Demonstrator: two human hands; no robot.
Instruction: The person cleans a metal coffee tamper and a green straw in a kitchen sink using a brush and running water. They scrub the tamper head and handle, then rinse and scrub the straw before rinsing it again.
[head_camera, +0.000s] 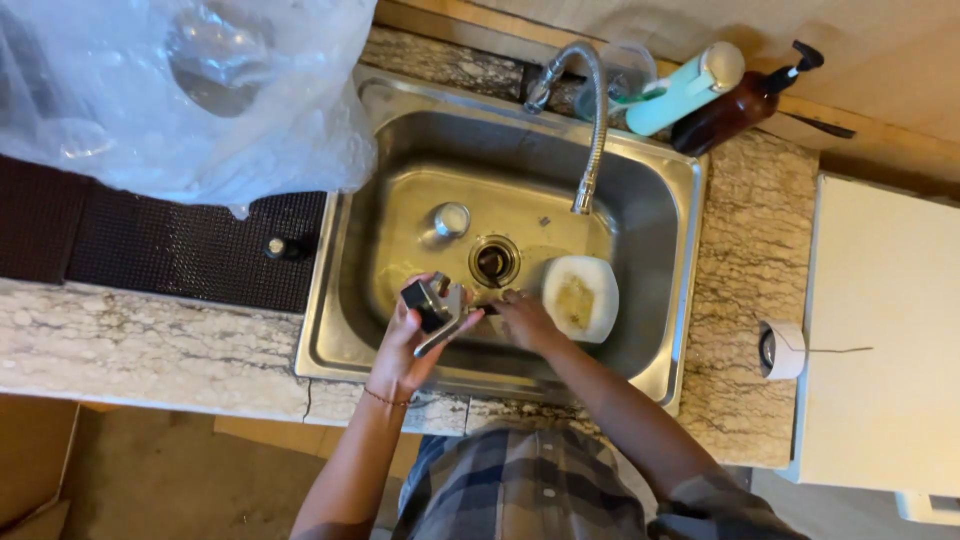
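Note:
My left hand (408, 338) holds a few metal utensils (436, 310) with dark and silver handles over the near side of the steel sink (345, 290). My right hand (522, 318) reaches into the basin beside them, fingers down near the drain (494, 260); whether it grips anything is hidden. A white bowl (580, 297) with yellowish residue lies in the sink just right of my right hand. A small metal cup (451, 218) stands at the back of the basin.
A flexible metal faucet (592, 120) arches over the sink. A mint-green bottle (685, 90) and a brown pump bottle (745, 105) lie behind it. A clear plastic bag (180, 95) covers a dark mat (190, 250) at left. A tape roll (782, 350) sits at right.

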